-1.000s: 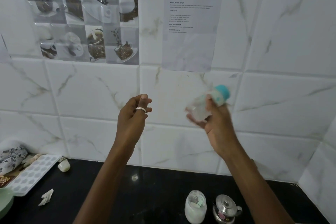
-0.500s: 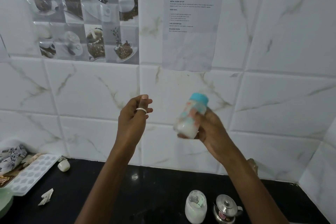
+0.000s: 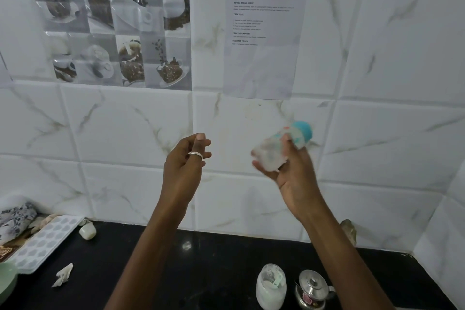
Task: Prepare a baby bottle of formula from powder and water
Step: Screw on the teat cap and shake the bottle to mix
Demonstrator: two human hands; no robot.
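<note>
We've got the baby bottle (image 3: pixel 279 148) up in the air in front of the glossy white marble-look wall tiles (image 3: pixel 125 133), well above the counter (image 3: pixel 201 272). Our right hand (image 3: pixel 294 178) has it: the grip is closed round the lower body, with the fingers curled behind it and the thumb across the front. The bottle is a clear plastic cylinder with small coloured prints and a rounded teal cap (image 3: pixel 303 129), and something milky white sits at the base end. It's blurry, so the finer detail is lost on us. Its long axis is tilted, with the cap pointing up and to the right and the base down and to the left.

Our left hand (image 3: pixel 183 166) is raised beside it but well apart. That grip has nothing in it, the fingers are loosely curled, and there's a silver ring (image 3: pixel 195 155) on one of them.

Down on the shiny black counter, a round jar of white powder (image 3: pixel 270 287) stands just beside a small polished steel kettle (image 3: pixel 312 287) with a knobbed lid. Far left, there's a pale tray with honeycomb cells (image 3: pixel 42 241), and a crumpled paper scrap (image 3: pixel 63 277) lies near it.
</note>
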